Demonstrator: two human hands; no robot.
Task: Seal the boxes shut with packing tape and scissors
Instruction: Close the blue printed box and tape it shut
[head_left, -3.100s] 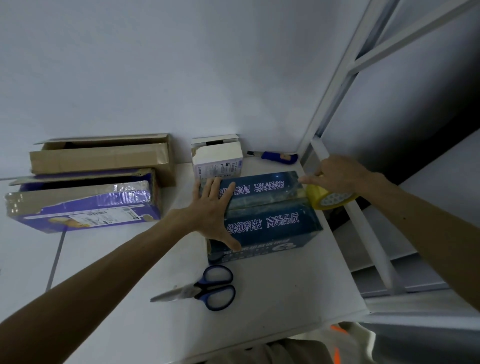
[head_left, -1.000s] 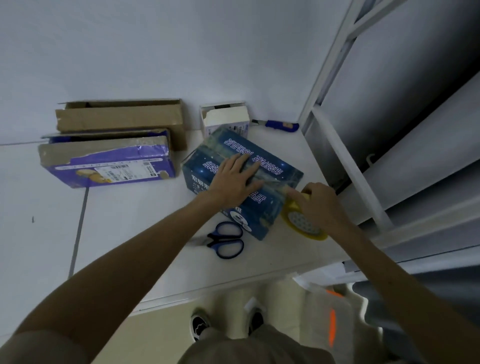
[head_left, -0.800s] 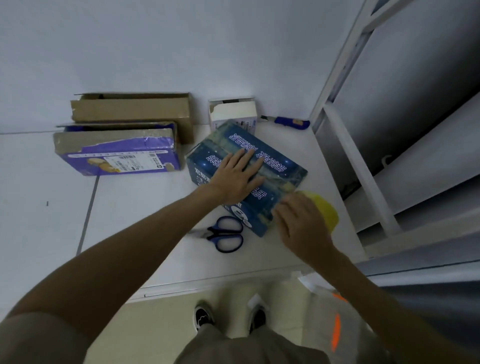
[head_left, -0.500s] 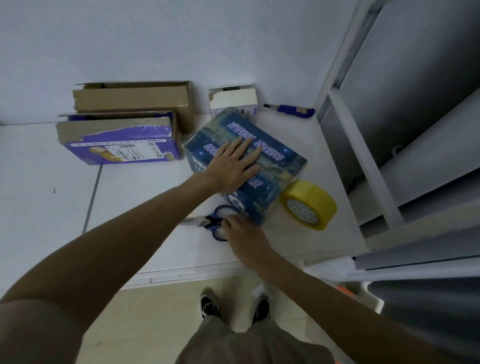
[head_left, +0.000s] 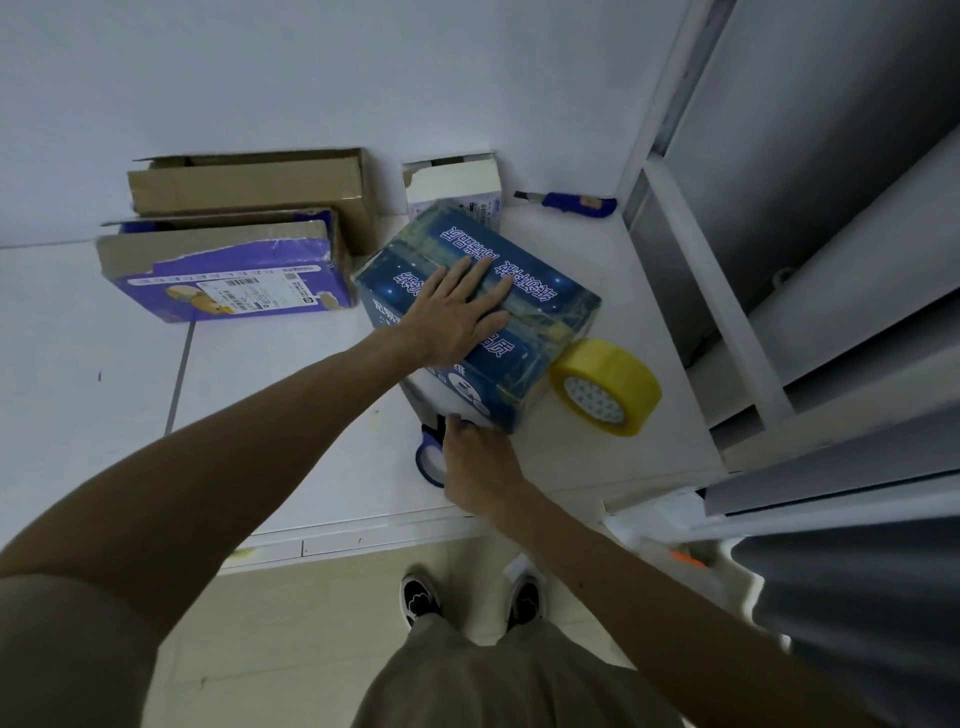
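Our right hand (head_left: 480, 462) has left the tape roll (head_left: 605, 387), just beside the blue box (head_left: 540, 296), for the scissors (head_left: 428, 460) at the box's near corner; grip unclear. Our left hand (head_left: 457, 312) presses flat on its top. Cutting likely follows.

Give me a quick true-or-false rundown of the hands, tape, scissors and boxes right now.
1. The left hand lies flat on the dark blue box. True.
2. The right hand holds the tape roll. False: it holds the scissors; the roll stands free beside the dark blue box.
3. The utility knife lies by the wall. True.
4. The purple box sits on top of the dark blue box. False: it rests apart on the table, in front of the brown box.
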